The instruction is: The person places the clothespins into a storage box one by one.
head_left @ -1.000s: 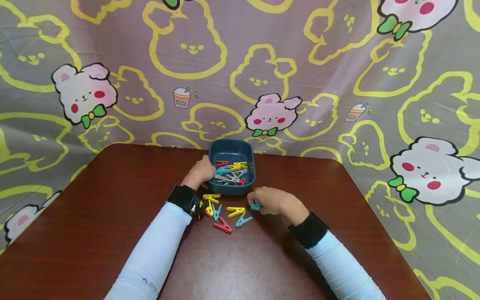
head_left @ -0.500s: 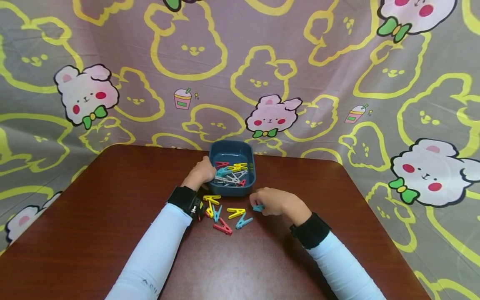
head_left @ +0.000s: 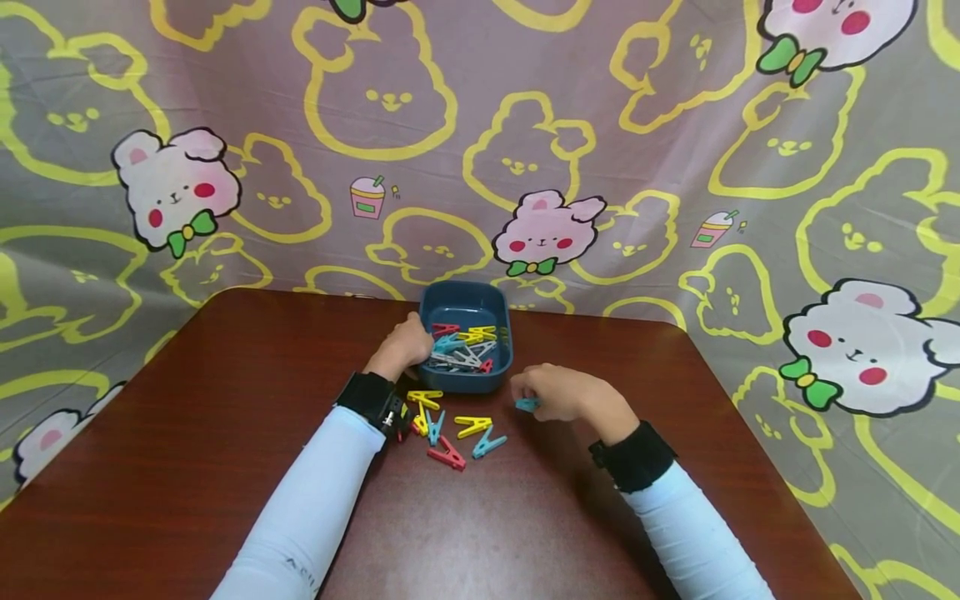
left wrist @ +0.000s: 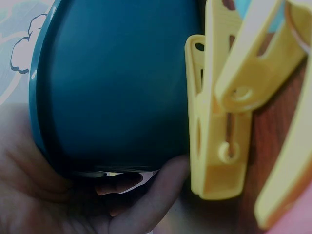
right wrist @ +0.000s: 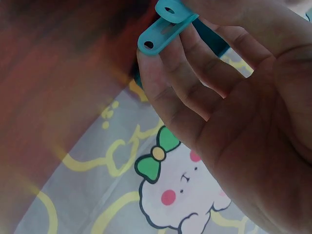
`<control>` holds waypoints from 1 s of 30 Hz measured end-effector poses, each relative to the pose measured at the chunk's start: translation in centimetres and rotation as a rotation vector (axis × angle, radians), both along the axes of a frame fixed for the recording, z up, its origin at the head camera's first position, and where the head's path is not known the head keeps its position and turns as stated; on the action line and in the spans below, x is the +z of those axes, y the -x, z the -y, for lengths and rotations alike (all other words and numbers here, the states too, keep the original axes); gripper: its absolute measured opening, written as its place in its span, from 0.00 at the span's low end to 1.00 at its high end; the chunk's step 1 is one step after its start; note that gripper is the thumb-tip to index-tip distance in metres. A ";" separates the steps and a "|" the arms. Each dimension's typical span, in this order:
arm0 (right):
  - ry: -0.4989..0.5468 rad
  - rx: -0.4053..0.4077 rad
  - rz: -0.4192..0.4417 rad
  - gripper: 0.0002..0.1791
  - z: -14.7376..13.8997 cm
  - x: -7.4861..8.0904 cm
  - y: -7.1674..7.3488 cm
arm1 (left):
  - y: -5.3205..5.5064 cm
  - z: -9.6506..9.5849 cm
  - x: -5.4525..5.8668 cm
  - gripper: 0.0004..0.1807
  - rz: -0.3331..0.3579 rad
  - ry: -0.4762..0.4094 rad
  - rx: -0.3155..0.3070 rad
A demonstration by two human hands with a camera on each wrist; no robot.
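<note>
Fingers (right wrist: pixel 161 90) of the right hand (head_left: pixel 561 392), bent, pinch one blue clothespin (head_left: pixel 527 404); the curled left hand (head_left: pixel 401 342) grips the box (head_left: pixel 467 382) at left side.

Left hand (head_left: pixel 405 340): gripping left side of blue container (head_left: pixel 465 383), fingers curled. Right hand (head_left: pixel 558 390): just off the container's near right corner, fingers pinched. Forearms (head_left: pixel 303 500): both extended toward the container.
</note>
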State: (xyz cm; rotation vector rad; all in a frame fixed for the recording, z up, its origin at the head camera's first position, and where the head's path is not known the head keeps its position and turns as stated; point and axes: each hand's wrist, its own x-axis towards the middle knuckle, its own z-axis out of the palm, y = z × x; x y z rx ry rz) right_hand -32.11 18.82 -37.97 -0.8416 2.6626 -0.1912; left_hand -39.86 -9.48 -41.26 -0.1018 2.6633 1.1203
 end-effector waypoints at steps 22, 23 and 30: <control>0.180 0.070 -0.312 0.15 2.3 4.9 4.6 | 1.4 0.3 -1.0 0.40 0.041 -0.029 -0.008; 0.175 0.077 -0.325 0.15 2.7 5.0 5.3 | 2.2 0.5 -1.8 0.41 0.032 -0.029 -0.007; 0.096 0.079 -0.366 0.17 5.2 4.2 10.4 | 6.3 0.9 -5.0 0.42 0.049 -0.010 0.023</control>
